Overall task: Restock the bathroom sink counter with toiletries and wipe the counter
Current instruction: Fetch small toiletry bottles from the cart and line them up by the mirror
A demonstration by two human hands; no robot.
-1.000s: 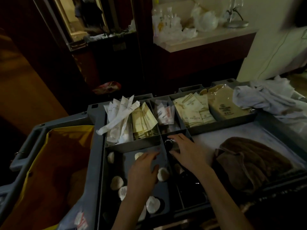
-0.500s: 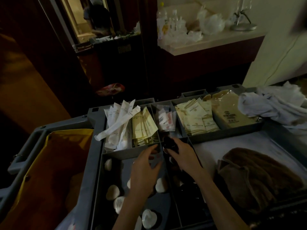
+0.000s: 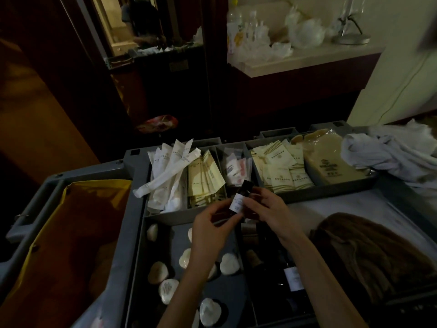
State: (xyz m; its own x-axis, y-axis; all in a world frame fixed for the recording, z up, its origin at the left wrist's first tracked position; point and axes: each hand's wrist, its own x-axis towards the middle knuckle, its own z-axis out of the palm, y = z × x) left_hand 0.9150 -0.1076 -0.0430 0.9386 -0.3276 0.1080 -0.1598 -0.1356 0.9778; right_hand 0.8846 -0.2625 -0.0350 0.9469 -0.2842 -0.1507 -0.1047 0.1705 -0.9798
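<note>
A small dark bottle [image 3: 241,197] with a white label and a black cap is lifted above the grey cart tray [image 3: 134,245]. My right hand [image 3: 267,207] grips it from the right, and my left hand [image 3: 212,218] pinches its lower end from the left. Below them, one compartment holds several white wrapped soaps [image 3: 229,263], and the neighbouring one holds more dark bottles [image 3: 293,278]. The back compartments carry white sachets [image 3: 170,171] and cream packets [image 3: 281,169].
A yellow-lined bag [image 3: 66,233] hangs at the cart's left. A brown towel [image 3: 369,252] lies on the right, white cloths [image 3: 392,152] behind it. A cluttered counter [image 3: 307,58] with bottles and plastic bags stands beyond, and a mirror [image 3: 132,22] to its left.
My right hand has raised the dark bottle out of its compartment. My left hand has come up from the soap compartment and taken the bottle's lower end.
</note>
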